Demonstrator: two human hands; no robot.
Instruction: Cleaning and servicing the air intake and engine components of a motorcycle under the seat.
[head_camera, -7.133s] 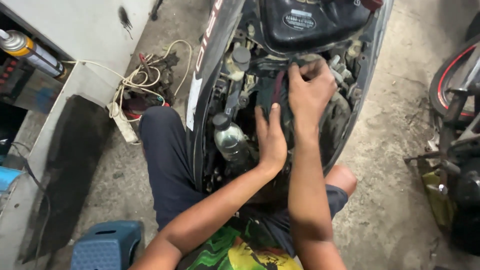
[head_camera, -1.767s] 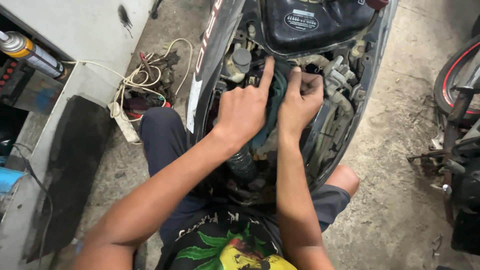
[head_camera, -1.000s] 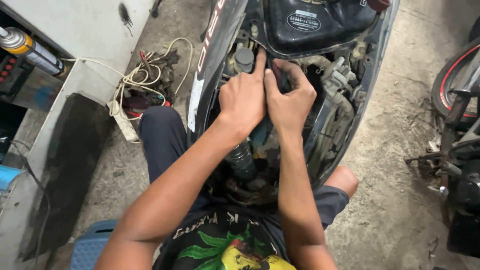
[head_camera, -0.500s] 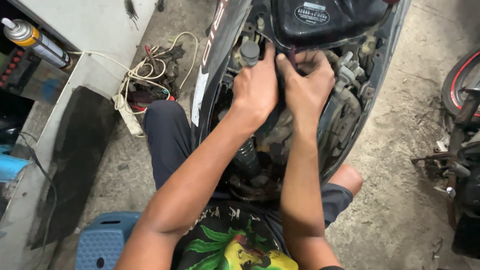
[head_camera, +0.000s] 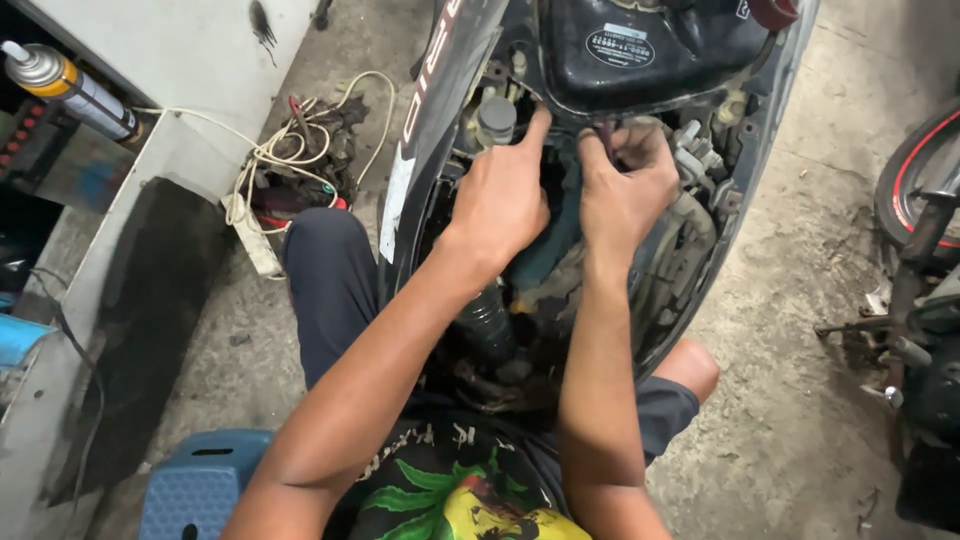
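Stool (head_camera: 195, 485), blue plastic, sits nearest at my lower left, by my dark-trousered knee. Past it both arms reach into the open scooter body (head_camera: 440, 130). My left hand (head_camera: 500, 195) lies curled over the parts with its forefinger stretched up beside a grey round cap (head_camera: 496, 115); I cannot tell whether it grips anything. My right hand (head_camera: 628, 185) pinches closed on a thin dark wire end (head_camera: 604, 132) just under the black tank (head_camera: 650, 45), above a teal part (head_camera: 560, 225) between the hands. Risks as I judge them: the pinch looks shallow, so the wire could slip out and drop among the hoses (head_camera: 690, 225); the fingers crowd each other and hide the joint; a knuckle could snag on a bracket edge. Further left, tangled cream cables (head_camera: 270, 150) lie on the concrete near my leg, a trip hazard. A spray can (head_camera: 70, 85) rests on the shelf, far left.
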